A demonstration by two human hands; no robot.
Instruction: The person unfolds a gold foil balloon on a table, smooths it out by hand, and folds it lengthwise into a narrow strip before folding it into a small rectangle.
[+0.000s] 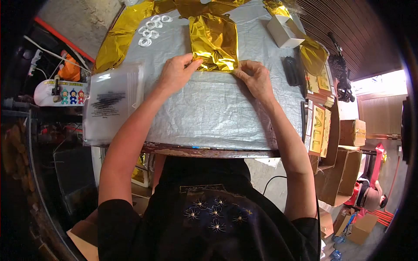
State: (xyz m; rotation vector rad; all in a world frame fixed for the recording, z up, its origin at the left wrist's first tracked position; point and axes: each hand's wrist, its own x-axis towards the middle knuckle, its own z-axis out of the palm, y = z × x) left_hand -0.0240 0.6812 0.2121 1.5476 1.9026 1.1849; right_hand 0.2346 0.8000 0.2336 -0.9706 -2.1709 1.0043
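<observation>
White light glared from the opening (379, 83) at right, foil (214, 41) gleamed at upper centre, and dark frame edges curved.

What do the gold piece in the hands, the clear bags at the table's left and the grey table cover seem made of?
Gold piece: probably metallised plastic film, shiny, with sharp creases.
Clear bags: seemingly glossy plastic, transparent with white glare.
Grey table cover: perhaps plastic or coated fabric, satiny and finely wrinkled.
</observation>
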